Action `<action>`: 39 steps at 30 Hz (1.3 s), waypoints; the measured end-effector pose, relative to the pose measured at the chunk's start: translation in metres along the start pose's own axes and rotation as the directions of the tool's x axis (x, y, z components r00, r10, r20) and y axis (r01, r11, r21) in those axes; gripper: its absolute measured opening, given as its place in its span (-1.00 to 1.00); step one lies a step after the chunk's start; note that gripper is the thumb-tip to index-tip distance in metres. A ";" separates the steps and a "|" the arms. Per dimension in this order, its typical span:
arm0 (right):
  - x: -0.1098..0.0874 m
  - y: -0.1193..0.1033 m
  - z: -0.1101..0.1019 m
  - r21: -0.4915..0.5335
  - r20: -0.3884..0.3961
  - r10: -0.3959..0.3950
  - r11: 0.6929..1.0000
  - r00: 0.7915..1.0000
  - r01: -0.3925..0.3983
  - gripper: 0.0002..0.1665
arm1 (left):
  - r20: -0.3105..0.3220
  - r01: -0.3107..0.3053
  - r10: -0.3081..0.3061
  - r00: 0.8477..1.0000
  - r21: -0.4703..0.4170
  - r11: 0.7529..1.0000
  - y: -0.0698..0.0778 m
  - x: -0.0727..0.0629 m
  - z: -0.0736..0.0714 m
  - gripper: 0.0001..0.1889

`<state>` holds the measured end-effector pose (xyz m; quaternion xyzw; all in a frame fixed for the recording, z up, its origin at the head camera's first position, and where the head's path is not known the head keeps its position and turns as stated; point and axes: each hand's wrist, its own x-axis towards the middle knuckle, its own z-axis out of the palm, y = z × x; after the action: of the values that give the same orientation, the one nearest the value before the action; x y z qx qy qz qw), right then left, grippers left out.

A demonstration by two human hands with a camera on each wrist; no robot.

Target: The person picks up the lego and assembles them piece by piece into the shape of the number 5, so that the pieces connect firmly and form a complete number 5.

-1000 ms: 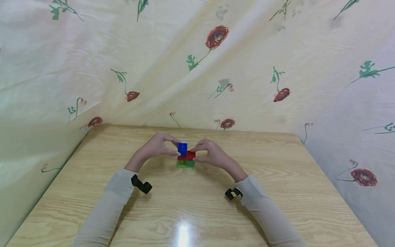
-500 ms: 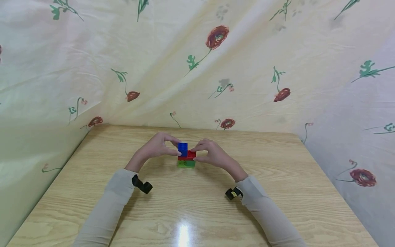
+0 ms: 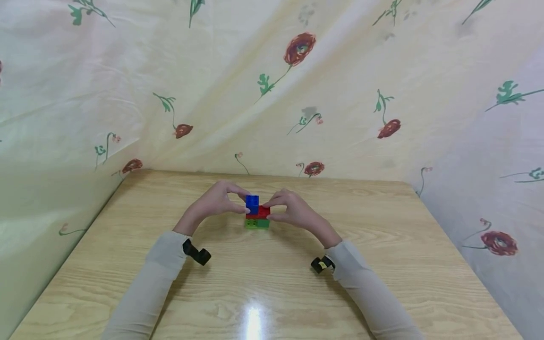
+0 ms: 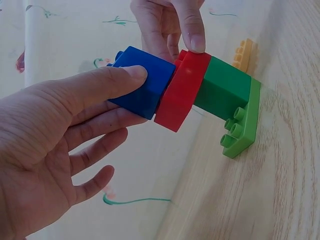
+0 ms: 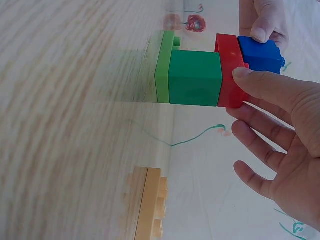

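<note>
A small stack of toy building bricks stands on the table, in the middle of the head view. Its base is a flat light green brick [image 4: 248,125], with a dark green block [image 5: 195,77] over one half. Across the dark green block lies a flat red brick [image 3: 264,211], overhanging the base's bare studs. On the red brick's left end is a blue brick [image 3: 252,204]. My left hand [image 3: 216,200] pinches the blue brick between thumb and fingers. With thumb and fingers, my right hand [image 3: 292,210] holds the red brick's right end.
A yellow-orange studded brick [image 5: 149,205] lies on the wooden table [image 3: 263,278] near the stack; in the head view it is hidden. Flower-patterned cloth [image 3: 212,94] hangs behind the table and along its sides.
</note>
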<state>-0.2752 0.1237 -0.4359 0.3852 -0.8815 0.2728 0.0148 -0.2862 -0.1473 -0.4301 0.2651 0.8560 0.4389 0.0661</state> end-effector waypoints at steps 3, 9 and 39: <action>-0.001 -0.001 0.000 -0.004 0.000 -0.001 1.000 1.000 0.001 -0.66 | 0.005 -0.010 0.010 1.000 0.004 1.000 0.001 -0.001 0.000 -0.60; -0.001 0.000 -0.001 0.003 0.000 -0.005 1.000 1.000 0.005 -0.65 | 0.012 -0.043 0.043 0.999 0.019 0.999 0.002 0.000 0.000 -0.63; 0.001 0.002 -0.003 0.030 0.017 -0.009 1.000 1.000 0.008 -0.65 | 0.026 -0.033 0.032 0.999 0.039 0.999 0.006 0.000 -0.001 -0.61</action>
<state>-0.2776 0.1252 -0.4343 0.3914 -0.8757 0.2826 0.0025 -0.2844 -0.1446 -0.4249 0.2856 0.8592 0.4196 0.0647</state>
